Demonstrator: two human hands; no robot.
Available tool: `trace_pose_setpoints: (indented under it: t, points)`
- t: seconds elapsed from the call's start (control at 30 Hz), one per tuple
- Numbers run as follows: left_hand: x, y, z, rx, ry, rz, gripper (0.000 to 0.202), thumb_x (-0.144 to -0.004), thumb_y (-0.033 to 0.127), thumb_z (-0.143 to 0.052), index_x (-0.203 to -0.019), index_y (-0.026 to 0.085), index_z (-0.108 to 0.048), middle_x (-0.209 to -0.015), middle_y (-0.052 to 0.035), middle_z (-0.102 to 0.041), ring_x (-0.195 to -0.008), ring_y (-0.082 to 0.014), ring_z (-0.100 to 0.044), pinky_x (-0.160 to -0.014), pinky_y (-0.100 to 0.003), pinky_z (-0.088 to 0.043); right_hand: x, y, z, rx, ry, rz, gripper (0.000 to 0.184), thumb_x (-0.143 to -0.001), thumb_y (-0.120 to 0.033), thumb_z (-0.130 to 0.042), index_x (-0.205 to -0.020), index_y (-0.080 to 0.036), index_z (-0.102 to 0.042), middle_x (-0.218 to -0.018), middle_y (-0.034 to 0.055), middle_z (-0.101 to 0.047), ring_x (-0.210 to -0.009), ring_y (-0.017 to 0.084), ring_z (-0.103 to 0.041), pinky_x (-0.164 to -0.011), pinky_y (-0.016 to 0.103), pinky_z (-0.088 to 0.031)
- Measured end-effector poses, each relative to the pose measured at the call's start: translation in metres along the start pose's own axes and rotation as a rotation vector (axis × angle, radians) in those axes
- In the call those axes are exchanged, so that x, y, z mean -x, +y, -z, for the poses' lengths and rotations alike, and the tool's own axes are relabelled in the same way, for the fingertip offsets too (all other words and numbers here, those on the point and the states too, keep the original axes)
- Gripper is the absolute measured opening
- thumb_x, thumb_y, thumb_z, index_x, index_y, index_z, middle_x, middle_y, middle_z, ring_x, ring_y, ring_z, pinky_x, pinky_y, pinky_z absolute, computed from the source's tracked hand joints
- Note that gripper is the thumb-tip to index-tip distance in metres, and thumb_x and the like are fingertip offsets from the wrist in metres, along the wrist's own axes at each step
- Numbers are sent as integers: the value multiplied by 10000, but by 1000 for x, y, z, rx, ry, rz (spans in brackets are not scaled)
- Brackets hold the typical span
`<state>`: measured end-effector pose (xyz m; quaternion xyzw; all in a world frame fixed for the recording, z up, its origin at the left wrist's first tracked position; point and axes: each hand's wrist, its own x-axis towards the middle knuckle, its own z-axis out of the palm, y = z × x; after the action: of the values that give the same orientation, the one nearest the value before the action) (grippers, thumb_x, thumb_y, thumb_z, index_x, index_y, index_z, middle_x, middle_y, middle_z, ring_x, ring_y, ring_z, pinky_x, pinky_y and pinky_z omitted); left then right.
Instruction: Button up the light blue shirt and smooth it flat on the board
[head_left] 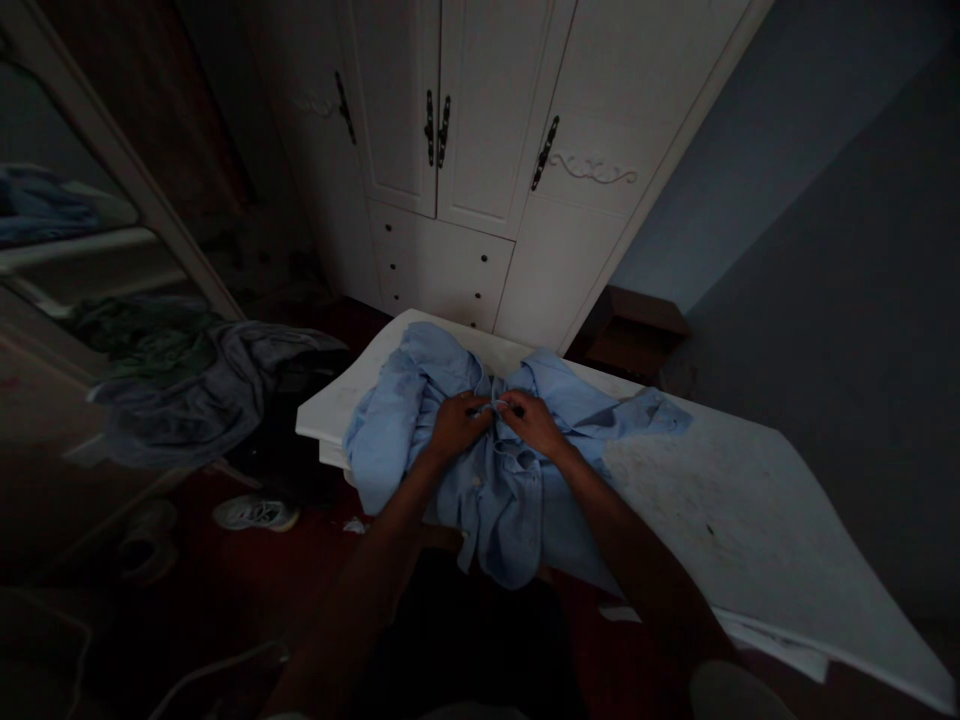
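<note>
- From my seat I see a light-blue button-up shirt (512,525) spread in loose folds across the white surface (720,485), directly beneath and around both hands.
- My left hand (459,424) has its fingers and thumb closed on the shirt's fabric, near the far middle of the garment.
- My right hand (530,421) pinches the same part from the other side, its fingertips just beside those of the left; a small pale bit shows between them, too small for me to make out.
- Relative to the hands, bunched shirt cloth lies left of the left hand, a flatter stretch runs out to the right past the right hand, and the buttoned lower part comes toward me and hangs over the near edge.
- Beyond the surface I have a white wardrobe (480,110) with dark handles, and a brown wooden cabinet (649,312) by the wall.
- On my left, well apart from the hands, sits a heap of green and grey clothes (169,350); a light shoe (256,512) rests on the red floor (326,545) below it.
</note>
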<state>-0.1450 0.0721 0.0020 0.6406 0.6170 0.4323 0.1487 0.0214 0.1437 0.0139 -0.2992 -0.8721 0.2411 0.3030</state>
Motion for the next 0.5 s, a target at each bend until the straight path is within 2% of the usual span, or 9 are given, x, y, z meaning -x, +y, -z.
trace_pose_setpoints:
  t: [0.2, 0.5]
  points:
    - [-2, -10, 0, 94, -17, 30, 236, -832, 263, -587, -956, 174, -767, -845, -32, -702, -784, -163, -640, -742, -252, -476, 0, 4, -5, -96, 69, -39, 216, -893, -376, -606, -874, -190, -716, -784, 29, -694, -713, 165, -629, -680, 270, -478]
    - [-5, -17, -5, 250, -6, 113, 216, -799, 240, -592, -914, 166, -759, -887, -35, -726, -831, -179, -647, -777, -272, -490, -4, 8, -5, 27, 129, 139, 163, -893, -350, -654, -892, -219, -752, -779, 44, -699, -784, 190, -608, -778, 327, -458]
